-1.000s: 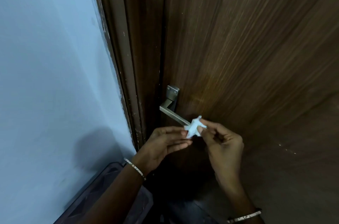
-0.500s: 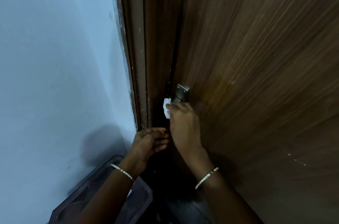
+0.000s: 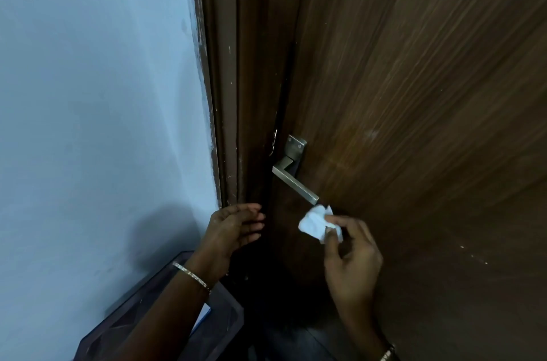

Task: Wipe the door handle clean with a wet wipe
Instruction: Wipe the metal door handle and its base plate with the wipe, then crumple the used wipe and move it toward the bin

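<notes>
A brushed-metal lever door handle (image 3: 293, 181) juts from the dark wooden door (image 3: 414, 94), its square plate above it. Just below the lever's free end, my right hand (image 3: 352, 260) pinches a crumpled white wet wipe (image 3: 315, 224) between thumb and fingers; the wipe nearly touches the lever's tip. My left hand (image 3: 233, 230) hovers open to the left of the handle, near the door's edge, with its fingers spread and nothing in them. It wears a thin bracelet on the wrist.
The brown door frame (image 3: 233, 94) runs down beside a pale blue wall (image 3: 97, 124). A dark plastic bin or crate (image 3: 142, 316) stands on the floor at the lower left, under my left forearm.
My right hand has slid the wipe from the handle's base near the plate down along the lever and off its free end. The whole lever now shows. My left hand stayed close by.
</notes>
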